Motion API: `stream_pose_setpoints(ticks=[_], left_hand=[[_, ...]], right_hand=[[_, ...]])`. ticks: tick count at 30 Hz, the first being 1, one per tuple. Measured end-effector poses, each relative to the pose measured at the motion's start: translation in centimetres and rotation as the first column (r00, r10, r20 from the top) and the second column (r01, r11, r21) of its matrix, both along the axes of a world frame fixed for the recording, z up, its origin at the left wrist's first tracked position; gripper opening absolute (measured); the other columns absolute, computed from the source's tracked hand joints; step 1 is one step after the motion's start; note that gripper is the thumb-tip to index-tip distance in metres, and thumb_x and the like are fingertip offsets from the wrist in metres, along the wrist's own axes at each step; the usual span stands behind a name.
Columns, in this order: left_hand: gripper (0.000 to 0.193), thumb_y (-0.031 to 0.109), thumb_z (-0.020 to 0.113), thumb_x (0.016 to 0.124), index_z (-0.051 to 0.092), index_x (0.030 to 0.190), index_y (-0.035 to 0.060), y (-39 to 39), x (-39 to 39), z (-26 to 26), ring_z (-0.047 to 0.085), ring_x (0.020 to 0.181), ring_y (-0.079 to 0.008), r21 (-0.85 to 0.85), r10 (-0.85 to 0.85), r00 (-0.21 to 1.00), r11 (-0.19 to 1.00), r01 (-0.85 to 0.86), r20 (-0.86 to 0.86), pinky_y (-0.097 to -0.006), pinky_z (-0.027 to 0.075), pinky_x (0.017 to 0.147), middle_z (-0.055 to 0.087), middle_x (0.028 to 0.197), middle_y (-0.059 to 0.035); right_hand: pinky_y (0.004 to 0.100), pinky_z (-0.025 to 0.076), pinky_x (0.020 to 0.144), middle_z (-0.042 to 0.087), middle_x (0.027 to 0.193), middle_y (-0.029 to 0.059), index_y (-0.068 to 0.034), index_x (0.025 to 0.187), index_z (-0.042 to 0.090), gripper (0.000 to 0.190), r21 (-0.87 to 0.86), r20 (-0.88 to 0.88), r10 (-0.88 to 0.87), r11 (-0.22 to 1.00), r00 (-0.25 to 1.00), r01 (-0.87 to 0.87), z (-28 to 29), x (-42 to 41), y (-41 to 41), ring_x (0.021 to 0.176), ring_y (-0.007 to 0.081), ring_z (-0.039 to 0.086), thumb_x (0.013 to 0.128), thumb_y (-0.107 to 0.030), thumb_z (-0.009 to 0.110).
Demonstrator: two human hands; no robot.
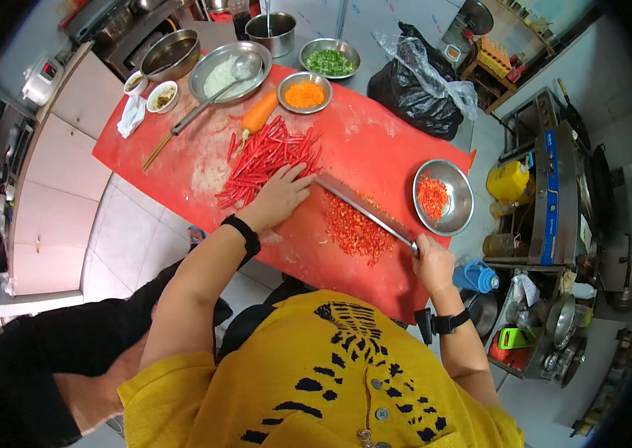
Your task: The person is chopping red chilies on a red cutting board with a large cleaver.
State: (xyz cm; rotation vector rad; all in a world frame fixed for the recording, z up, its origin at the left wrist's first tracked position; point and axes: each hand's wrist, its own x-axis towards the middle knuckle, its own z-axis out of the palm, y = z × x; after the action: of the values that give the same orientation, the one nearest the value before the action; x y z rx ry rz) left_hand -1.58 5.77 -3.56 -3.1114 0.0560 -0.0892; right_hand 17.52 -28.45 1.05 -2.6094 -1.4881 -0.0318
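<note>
My right hand (433,262) grips the handle of a kitchen knife (366,210), probably a cleaver, seen nearly edge-on. Its blade slants across a spread of chopped red chillies (352,229), with bits on both sides. My left hand (279,196) rests palm down, fingers somewhat apart, at the near edge of a heap of whole red chillies (276,151). The fingertips are close to the blade's far end; I cannot tell if they touch it. A steel bowl (458,196) holding some chopped chilli (432,197) stands right of the knife.
On the red board (400,151) are a carrot (260,115), a bowl of chopped carrot (304,96) and chopsticks (158,151). A ladle (209,103) leans out of a steel basin (204,67). Behind are chopped greens (330,61) and a black bag (416,92). Another person's leg (92,336) is at left.
</note>
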Motion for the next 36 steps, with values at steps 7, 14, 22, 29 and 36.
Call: stream_pose_setpoints(ticks=[7, 14, 22, 29, 36], left_hand=[[0.038, 0.021, 0.047, 0.093, 0.064, 0.125, 0.0092, 1.2, 0.9, -1.3, 0.031, 0.143, -0.029, 0.105, -0.034, 0.999, 0.994, 0.03, 0.041, -0.048, 0.021, 0.119, 0.049, 0.144, -0.0026], [0.04, 0.022, 0.046, 0.094, 0.062, 0.129, 0.0096, 2.0, 1.6, -1.0, 0.029, 0.144, -0.0274, 0.229, 0.121, 0.986, 0.969, -0.092, -0.114, -0.0512, 0.02, 0.118, 0.048, 0.146, -0.0006], [0.04, 0.02, 0.048, 0.093, 0.061, 0.129, 0.0094, 4.3, 0.9, -1.3, 0.027, 0.145, -0.0252, 0.159, 0.206, 0.978, 0.967, -0.198, -0.038, -0.0511, 0.02, 0.118, 0.045, 0.148, -0.0003], [0.035, 0.011, 0.064, 0.085, 0.065, 0.12, 0.0059, 5.2, -1.1, 0.8, 0.043, 0.135, -0.0285, -0.087, 0.146, 0.969, 0.988, -0.131, 0.199, -0.0461, 0.034, 0.112, 0.057, 0.134, -0.0077], [0.014, 0.018, 0.071, 0.078, 0.063, 0.086, 0.0086, 1.8, -3.1, 0.8, 0.05, 0.095, -0.0273, -0.213, 0.217, 0.96, 0.961, -0.177, 0.179, -0.0404, 0.041, 0.08, 0.055, 0.091, -0.008]], right_hand=[[0.0474, 0.05, 0.06, 0.062, 0.077, 0.0132, -0.008, 0.086, 0.051, 0.021, 0.026, -0.095, -0.059, 0.998, 0.994, 0.062, 1.0, -0.8, 0.3, 0.069, 0.0356, 0.064, 0.076, -0.01, 0.069], [0.0476, 0.05, 0.059, 0.063, 0.079, 0.0133, -0.009, 0.088, 0.051, 0.02, 0.102, -0.011, -0.097, 0.99, 0.995, 0.098, 0.2, 0.1, 4.5, 0.07, 0.0355, 0.065, 0.079, -0.012, 0.069], [0.0455, 0.051, 0.062, 0.061, 0.078, 0.0112, -0.009, 0.088, 0.052, 0.022, 0.01, -0.025, 0.038, 0.999, 0.999, -0.038, -0.1, 0.3, 2.7, 0.071, 0.0337, 0.064, 0.075, -0.01, 0.07], [0.0456, 0.051, 0.063, 0.062, 0.08, 0.0122, -0.008, 0.087, 0.052, 0.024, 0.026, -0.1, 0.013, 1.0, 0.995, -0.011, 0.7, -0.5, 1.2, 0.072, 0.034, 0.064, 0.073, -0.009, 0.07], [0.0454, 0.051, 0.062, 0.061, 0.077, 0.0127, -0.008, 0.085, 0.053, 0.02, 0.02, -0.053, -0.04, 0.999, 0.998, 0.041, 0.3, -1.3, 1.0, 0.07, 0.034, 0.064, 0.075, -0.009, 0.069]])
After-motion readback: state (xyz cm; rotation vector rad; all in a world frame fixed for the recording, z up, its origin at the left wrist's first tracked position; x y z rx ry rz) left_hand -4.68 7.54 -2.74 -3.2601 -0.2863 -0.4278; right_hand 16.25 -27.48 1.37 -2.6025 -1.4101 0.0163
